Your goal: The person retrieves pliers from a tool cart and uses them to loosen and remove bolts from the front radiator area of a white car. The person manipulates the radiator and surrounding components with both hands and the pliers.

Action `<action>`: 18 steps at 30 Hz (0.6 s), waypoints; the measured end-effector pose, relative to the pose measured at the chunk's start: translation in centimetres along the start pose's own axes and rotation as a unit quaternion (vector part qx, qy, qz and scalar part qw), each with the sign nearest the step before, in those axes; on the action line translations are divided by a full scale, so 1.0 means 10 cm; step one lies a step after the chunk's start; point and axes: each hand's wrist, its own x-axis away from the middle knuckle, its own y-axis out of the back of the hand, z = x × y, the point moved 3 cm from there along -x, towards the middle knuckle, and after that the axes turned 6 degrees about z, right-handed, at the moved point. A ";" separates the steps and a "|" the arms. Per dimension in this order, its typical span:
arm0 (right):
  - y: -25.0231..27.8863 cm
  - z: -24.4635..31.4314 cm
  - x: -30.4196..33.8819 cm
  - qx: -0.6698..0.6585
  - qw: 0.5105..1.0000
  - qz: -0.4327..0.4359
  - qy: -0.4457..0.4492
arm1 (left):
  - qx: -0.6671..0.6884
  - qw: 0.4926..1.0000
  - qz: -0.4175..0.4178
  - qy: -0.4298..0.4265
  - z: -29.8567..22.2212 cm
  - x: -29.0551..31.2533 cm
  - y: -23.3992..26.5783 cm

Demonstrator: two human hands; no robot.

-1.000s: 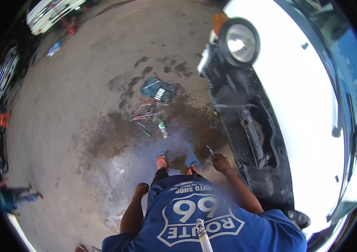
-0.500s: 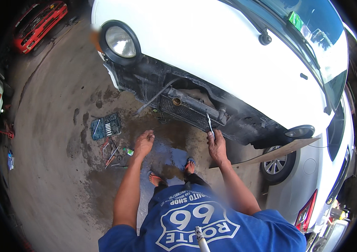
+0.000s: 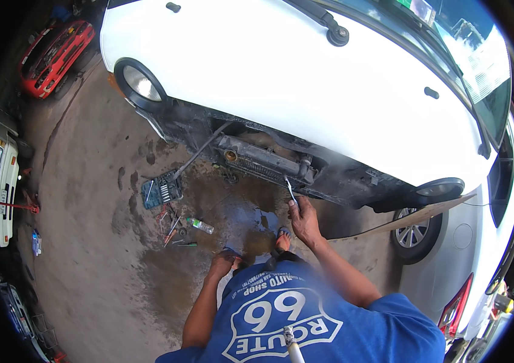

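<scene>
My right hand is closed around a slim silver wrench, its far end pointing up toward the car's open front. That end is close to the dark radiator, which has a brass-coloured filler neck toward its left. Whether the wrench touches anything is hard to see. My left hand is low by my body, near my leg; its fingers are partly hidden and I cannot see anything in it. Above the radiator spreads the white car's hood.
A blue tool case lies on the wet ground, with loose tools and a plastic bottle nearby. A grey hose hangs from the car. A flat panel juts out before a silver car. A red car stands far left.
My left hand has dropped back toward my body from out over the ground. My right hand has shifted slightly left and down, still with the wrench. The view has moved too.
</scene>
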 end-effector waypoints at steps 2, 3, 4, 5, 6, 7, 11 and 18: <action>0.08 -0.04 0.11 -0.207 0.976 0.035 -0.050 | 0.019 0.999 0.013 0.027 -0.14 0.04 0.00; 0.11 -0.06 0.15 -0.299 0.947 0.063 -0.104 | 0.001 1.000 -0.017 -0.021 -0.31 0.04 0.03; 0.16 -0.05 0.15 -0.460 0.878 0.080 -0.109 | -0.007 0.998 -0.042 -0.056 -0.52 0.02 0.06; 0.22 -0.03 0.14 -0.526 0.839 0.089 -0.111 | -0.015 0.995 -0.064 -0.075 -0.76 -0.03 0.10; 0.28 0.00 0.11 -0.587 0.793 0.108 -0.120 | 0.000 0.992 -0.066 -0.110 -1.04 -0.10 0.14; 0.33 0.04 0.06 -0.656 0.736 0.127 -0.109 | 0.010 0.991 -0.062 -0.117 -1.34 -0.20 0.20; 0.39 0.26 -0.17 -0.741 0.651 0.155 -0.059 | 0.015 0.963 -0.084 -0.255 -2.56 -0.39 0.37; 0.44 0.31 -0.37 -0.777 0.610 0.122 -0.095 | -0.053 0.960 -0.064 -0.267 -3.45 -0.65 0.48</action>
